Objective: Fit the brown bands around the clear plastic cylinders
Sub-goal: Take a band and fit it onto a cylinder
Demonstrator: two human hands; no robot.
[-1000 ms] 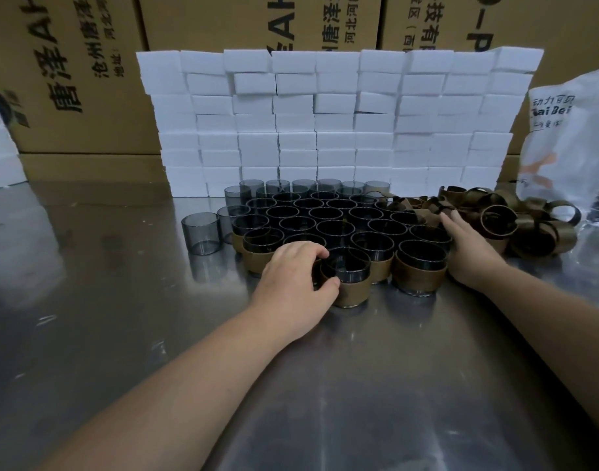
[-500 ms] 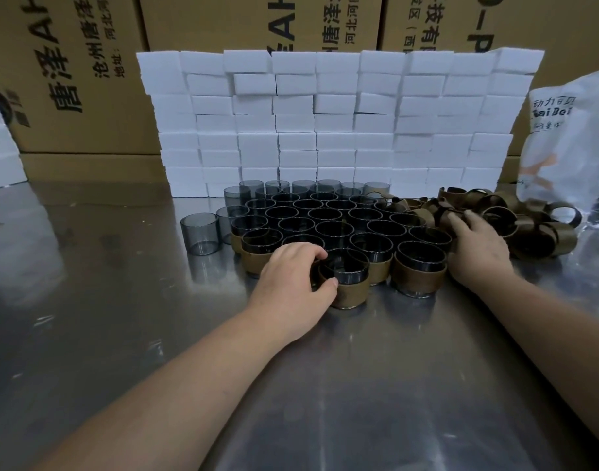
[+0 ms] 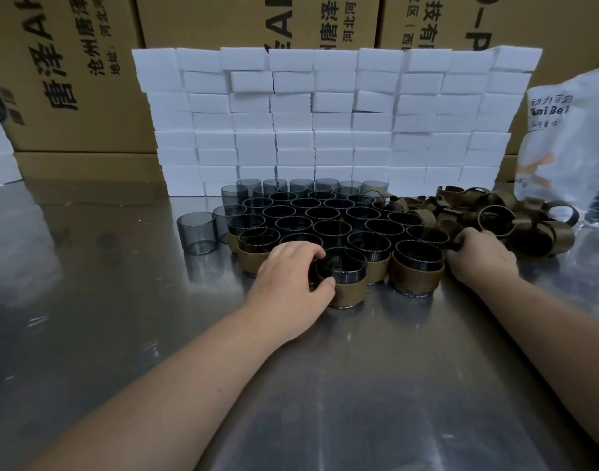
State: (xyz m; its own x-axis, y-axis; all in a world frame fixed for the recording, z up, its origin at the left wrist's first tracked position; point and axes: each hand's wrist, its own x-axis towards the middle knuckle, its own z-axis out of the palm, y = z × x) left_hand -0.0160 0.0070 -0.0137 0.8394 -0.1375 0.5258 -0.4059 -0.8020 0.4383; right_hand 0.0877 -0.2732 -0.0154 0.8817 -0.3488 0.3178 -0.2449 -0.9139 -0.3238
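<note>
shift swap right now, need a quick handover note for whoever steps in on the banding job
Left hand grips the front banded cylinder, which stands on the metal table.
Right hand appears to pinch a loose band at the near edge of the band pile.
Done: the nearest cylinders wear brown bands.
Left: the rows behind and the lone cylinder at the left are bare. Many bands remain in the pile.
</note>
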